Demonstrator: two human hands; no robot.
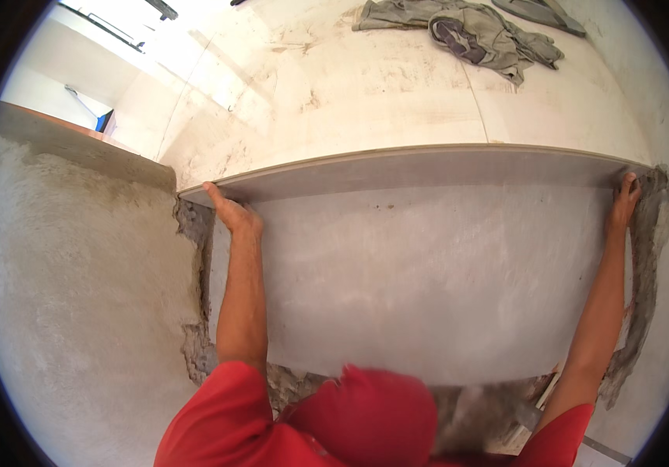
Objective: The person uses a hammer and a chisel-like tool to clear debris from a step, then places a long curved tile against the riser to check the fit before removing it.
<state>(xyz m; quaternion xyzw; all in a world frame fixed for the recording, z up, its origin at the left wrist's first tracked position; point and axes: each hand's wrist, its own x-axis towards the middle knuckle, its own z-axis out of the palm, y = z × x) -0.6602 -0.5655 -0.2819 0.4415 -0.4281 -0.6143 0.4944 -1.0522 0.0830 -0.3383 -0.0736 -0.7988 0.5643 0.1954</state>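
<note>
Both hands grip the far edge of a large, pale grey rectangular floor tile [428, 280]: the left hand [229, 208] curls its fingers over the far left corner, and the right hand [625, 198] hooks its fingers over the far right corner, both arms stretched out straight. Each hand is closed on the tile's edge, thumb on the near face.

That tile is the biggest thing in view. It is tilted up, its far edge raised and its near edge down by the person's knees, so that its rough underside faces the camera. It stands over a bed of dark grey wet mortar [650, 257], which shows as a ragged border along the tile's left, right and near sides.

To the left lies a broad patch of rough, light grey combed cement [77, 311]. Beyond the raised edge stretches a floor of laid white tiles [397, 86], smeared with dried mortar. On those tiles, well apart from the hands, a crumpled grey-green cloth garment [475, 31] lies in a heap. Red sleeves [210, 420] fill the lower edge.
</note>
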